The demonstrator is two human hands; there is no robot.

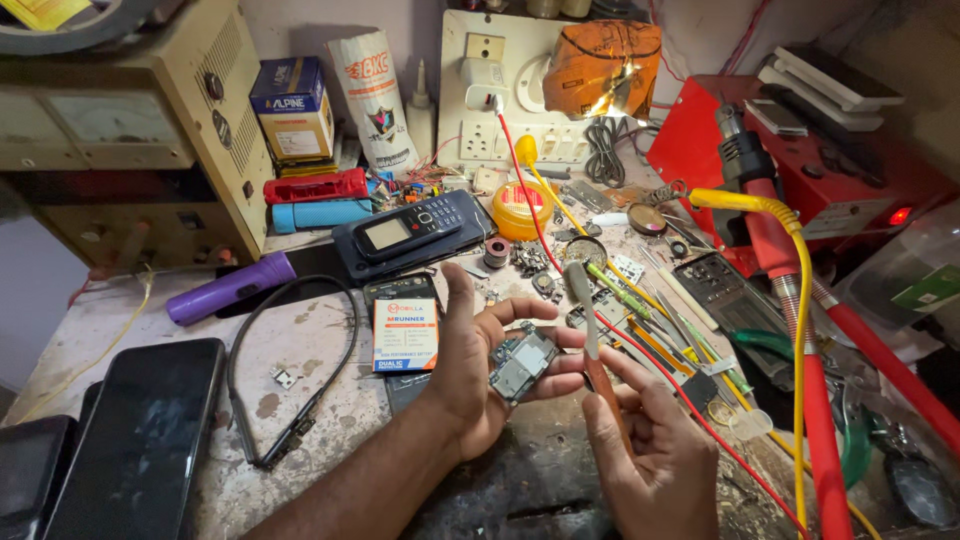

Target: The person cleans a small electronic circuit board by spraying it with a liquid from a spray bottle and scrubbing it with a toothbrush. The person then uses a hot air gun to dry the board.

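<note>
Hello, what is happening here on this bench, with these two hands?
A person works at a cluttered repair bench. The left hand holds a small circuit board above the bench. The right hand holds a brush upright, its bristles just beside the board. A keypad phone and a phone battery lie behind.

His left hand [480,365] lies palm-up with fingers curled inward, forearm reaching in from below, while the right hand [650,455] sits just beside it, fingers pinched together.
</note>
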